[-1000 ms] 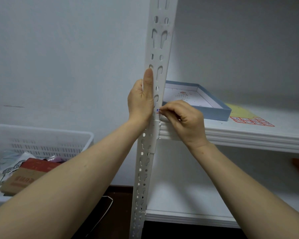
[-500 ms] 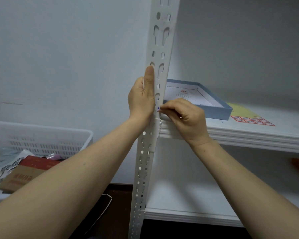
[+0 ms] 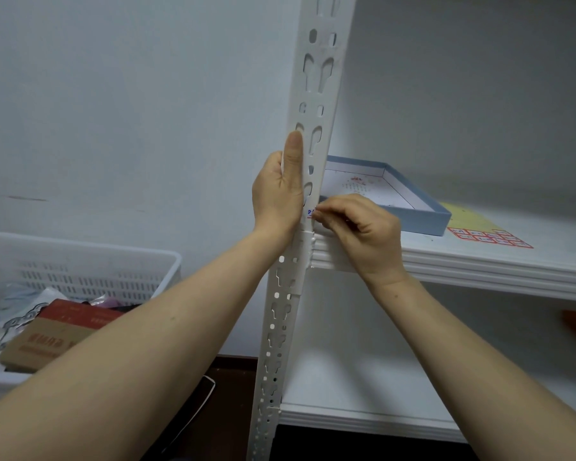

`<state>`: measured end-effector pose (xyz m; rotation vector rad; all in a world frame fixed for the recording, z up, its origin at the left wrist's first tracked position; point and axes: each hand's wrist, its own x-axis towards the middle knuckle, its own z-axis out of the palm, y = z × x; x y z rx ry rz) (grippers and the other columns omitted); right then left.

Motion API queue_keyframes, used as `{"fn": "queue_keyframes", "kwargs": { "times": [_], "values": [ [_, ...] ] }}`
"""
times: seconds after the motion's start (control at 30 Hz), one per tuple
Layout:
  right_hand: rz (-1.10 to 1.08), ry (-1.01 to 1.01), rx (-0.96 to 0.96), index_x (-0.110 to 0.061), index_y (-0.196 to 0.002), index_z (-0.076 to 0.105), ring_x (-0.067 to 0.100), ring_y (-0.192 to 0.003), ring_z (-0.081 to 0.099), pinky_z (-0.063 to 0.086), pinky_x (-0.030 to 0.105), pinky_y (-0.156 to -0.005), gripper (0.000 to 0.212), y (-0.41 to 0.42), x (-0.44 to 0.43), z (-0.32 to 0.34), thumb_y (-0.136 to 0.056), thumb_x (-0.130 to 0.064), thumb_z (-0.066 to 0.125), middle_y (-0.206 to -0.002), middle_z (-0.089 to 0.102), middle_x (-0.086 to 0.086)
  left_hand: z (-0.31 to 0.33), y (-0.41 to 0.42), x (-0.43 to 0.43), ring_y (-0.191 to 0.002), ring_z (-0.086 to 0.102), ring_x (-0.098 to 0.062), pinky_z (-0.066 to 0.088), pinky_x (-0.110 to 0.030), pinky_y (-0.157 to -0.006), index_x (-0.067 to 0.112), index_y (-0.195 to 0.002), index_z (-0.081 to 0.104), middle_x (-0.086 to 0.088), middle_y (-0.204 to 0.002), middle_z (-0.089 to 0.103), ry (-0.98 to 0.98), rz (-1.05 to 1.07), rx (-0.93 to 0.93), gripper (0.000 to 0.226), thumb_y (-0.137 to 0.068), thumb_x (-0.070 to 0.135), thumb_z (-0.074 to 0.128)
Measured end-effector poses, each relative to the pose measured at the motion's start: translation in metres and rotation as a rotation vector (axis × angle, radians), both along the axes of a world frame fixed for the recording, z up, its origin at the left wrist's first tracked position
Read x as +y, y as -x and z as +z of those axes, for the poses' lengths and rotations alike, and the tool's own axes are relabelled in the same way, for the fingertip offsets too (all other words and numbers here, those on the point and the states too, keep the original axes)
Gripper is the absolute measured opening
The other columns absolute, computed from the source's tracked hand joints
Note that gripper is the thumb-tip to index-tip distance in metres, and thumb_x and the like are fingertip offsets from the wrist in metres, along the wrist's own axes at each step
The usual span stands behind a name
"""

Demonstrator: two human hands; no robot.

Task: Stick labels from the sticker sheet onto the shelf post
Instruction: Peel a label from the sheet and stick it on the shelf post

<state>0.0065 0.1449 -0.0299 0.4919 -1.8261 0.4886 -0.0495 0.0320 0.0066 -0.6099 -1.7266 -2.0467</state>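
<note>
The white perforated shelf post [image 3: 316,94] stands upright in the middle of the view. My left hand [image 3: 276,194] grips it from the left, thumb lying straight up its front face and fingers hidden behind. A small white label [image 3: 310,212] with blue writing sits on the post just above the shelf joint. My right hand [image 3: 359,227] has curled fingers whose tips pinch this label against the post. The yellow sticker sheet [image 3: 489,232] with red-bordered labels lies flat on the upper shelf [image 3: 479,261], to the right.
A shallow blue-walled box [image 3: 423,216] sits on the upper shelf behind my right hand. A white plastic basket [image 3: 80,261] holding a cardboard box [image 3: 47,341] and bags stands at the left. The lower shelf [image 3: 363,394] is below, and dark floor lies beneath.
Both hands keep their places on the post and label. Only the view has shifted slightly.
</note>
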Motion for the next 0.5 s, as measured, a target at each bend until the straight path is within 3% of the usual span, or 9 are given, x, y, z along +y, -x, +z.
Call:
{"fn": "queue_keyframes", "kwargs": {
  "times": [0.13, 0.27, 0.33, 0.43, 0.5],
  "values": [
    [-0.035, -0.035, -0.109, -0.004, -0.078, 0.069, 0.011, -0.072, 0.061, 0.051, 0.022, -0.069, 0.007, -0.006, -0.001, -0.003, -0.081, -0.010, 0.070, -0.077, 0.069, 0.005, -0.001, -0.001, 0.000, -0.056, 0.034, -0.009, 0.031, -0.019, -0.053, 0.018, -0.063, 0.029, 0.007, -0.059, 0.034, 0.017, 0.009, -0.001, 0.048, -0.095, 0.055, 0.035],
    [0.030, 0.383, -0.314, -0.008, -0.083, 0.071, 0.006, -0.068, 0.067, 0.055, 0.019, -0.071, 0.007, -0.013, -0.011, 0.007, -0.076, -0.008, 0.074, -0.080, 0.071, 0.006, -0.001, -0.001, -0.002, -0.056, 0.036, -0.008, 0.034, -0.017, -0.053, 0.016, -0.066, 0.035, 0.006, -0.060, 0.038, 0.022, -0.005, 0.006, 0.048, -0.095, 0.054, 0.035],
    [-0.063, 0.326, -0.304, -0.008, -0.091, 0.072, 0.003, -0.069, 0.066, 0.056, 0.018, -0.073, 0.017, -0.014, -0.014, 0.012, -0.075, -0.011, 0.075, -0.085, 0.072, 0.005, 0.000, -0.001, -0.003, -0.058, 0.040, -0.008, 0.035, -0.015, -0.053, 0.012, -0.071, 0.042, 0.003, -0.064, 0.044, 0.029, -0.009, 0.007, 0.049, -0.095, 0.054, 0.034],
    [-0.191, 0.163, -0.240, -0.008, -0.091, 0.074, 0.015, -0.072, 0.070, 0.059, 0.037, -0.072, 0.017, -0.015, -0.018, 0.014, -0.075, -0.015, 0.071, -0.084, 0.073, 0.005, -0.001, 0.000, -0.003, -0.061, 0.042, -0.011, 0.036, -0.018, -0.055, 0.011, -0.074, 0.044, 0.000, -0.067, 0.045, 0.033, -0.025, 0.003, 0.050, -0.095, 0.055, 0.034],
    [-0.271, 0.092, -0.192, -0.010, -0.086, 0.075, 0.022, -0.069, 0.069, 0.057, 0.041, -0.065, 0.015, -0.015, -0.020, 0.013, -0.076, -0.017, 0.067, -0.079, 0.074, 0.006, -0.001, 0.000, -0.003, -0.059, 0.039, -0.009, 0.034, -0.017, -0.053, 0.012, -0.072, 0.041, 0.001, -0.065, 0.041, 0.036, -0.022, 0.001, 0.049, -0.095, 0.055, 0.034]
  ]
}}
